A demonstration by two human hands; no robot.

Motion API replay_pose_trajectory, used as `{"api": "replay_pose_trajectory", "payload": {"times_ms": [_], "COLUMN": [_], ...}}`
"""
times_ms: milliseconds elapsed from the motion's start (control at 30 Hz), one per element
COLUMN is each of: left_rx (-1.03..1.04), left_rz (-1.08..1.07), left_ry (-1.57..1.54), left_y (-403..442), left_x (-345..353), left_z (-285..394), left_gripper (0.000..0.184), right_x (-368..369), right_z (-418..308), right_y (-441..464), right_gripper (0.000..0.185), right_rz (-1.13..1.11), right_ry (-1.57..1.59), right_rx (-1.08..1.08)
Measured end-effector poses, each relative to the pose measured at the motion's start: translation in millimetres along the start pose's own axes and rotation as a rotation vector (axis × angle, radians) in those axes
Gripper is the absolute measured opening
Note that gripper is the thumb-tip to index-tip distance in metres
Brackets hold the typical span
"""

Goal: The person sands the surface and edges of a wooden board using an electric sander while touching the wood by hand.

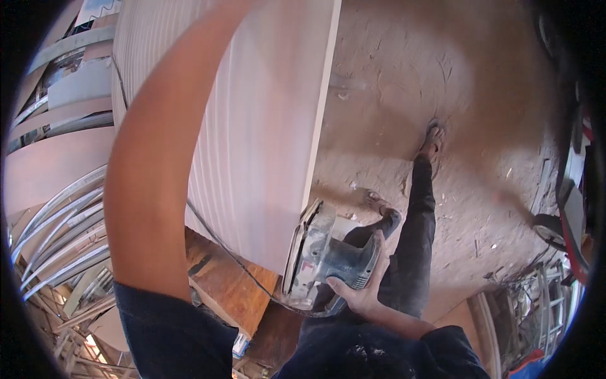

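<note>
My right hand [366, 292] is wrapped round the body of a dusty electric sander [315, 259], which is tilted on its side near my waist, beside the lower corner of a pale ribbed panel [259, 139]. My left arm reaches up across the panel, and the hand at its end lies beyond the top of the view. A dark cord [230, 252] runs from the sander over the panel's lower edge. Under that edge shows an orange-brown wooden board [233, 284].
Bundled metal strips [63, 234] and stacked boards [57, 167] lie at the left. My feet are on the dusty floor [391, 69] right of the panel. A wheel [549, 228] and a metal frame [555, 309] stand at the far right.
</note>
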State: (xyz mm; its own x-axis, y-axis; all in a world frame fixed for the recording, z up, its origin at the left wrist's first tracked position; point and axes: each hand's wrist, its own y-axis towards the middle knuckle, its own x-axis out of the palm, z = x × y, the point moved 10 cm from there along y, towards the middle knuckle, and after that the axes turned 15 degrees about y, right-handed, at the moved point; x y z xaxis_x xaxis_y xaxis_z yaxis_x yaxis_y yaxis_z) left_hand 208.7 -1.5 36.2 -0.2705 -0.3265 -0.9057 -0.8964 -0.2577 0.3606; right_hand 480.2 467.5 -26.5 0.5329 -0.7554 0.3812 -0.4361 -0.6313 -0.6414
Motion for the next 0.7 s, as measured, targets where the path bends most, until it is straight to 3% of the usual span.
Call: {"api": "replay_pose_trajectory", "payload": {"times_ms": [133,200,433,533,700], "left_rx": [-0.053,-0.076,-0.075,-0.086,-0.050], "left_rz": [-0.075,-0.107,-0.214,-0.266,-0.354], "left_ry": [0.024,0.037,-0.047,-0.068,-0.054], "left_y": [-3.9,-2.9,-5.8,2.3,6.3], "left_x": [-2.7,-7.8,-4.5,-10.5,-9.4], "left_z": [3.2,3.1,7.0,9.5,14.3], "left_gripper": [0.056,0.057,0.058,0.059,0.059], "right_x": [-5.5,-10.4,-7.2,-17.0,-17.2], "right_z": [-30.3,-76.6,-202.7,-246.2,-314.8], "right_y": [46.0,79.8,186.1,229.7,294.4], "right_gripper": [0.126,0.125,0.121,0.118,0.115], "right_rz": [0.083,0.034,0.072,0.076,0.076], "right_ry": [0.303,0.092,0.132,0.088,0.147], "right_rx": [0.141,-0.027,-0.122,-0.270,-0.186]}}
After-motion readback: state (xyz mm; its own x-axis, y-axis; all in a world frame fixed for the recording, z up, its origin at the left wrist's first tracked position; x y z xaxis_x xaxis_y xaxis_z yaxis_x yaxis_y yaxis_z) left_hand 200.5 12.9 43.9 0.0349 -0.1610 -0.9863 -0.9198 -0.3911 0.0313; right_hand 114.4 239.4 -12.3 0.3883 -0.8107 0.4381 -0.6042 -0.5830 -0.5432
